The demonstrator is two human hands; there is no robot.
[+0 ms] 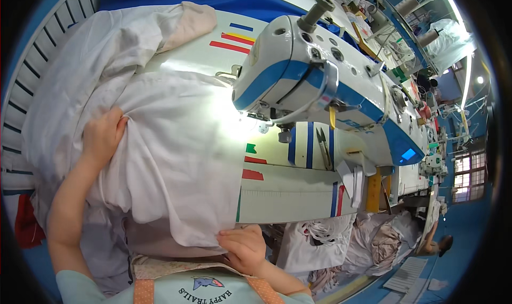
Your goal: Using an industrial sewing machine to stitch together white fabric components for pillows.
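A large white cloth point(176, 144) lies spread over the sewing table, reaching up to the needle area of a white and blue sewing machine point(320, 85). My left hand point(101, 136) grips a fold of the cloth at its left side. My right hand point(242, 248) pinches the cloth's near edge at the table's front, close to my body. More white fabric point(101, 43) is heaped at the back left of the table.
Small thread snips point(324, 147) lie on the white table point(288, 197) under the machine arm, near red, green and blue tape marks. A bin of white cloth pieces point(330, 240) stands at the lower right. Other workstations stretch off at the far right.
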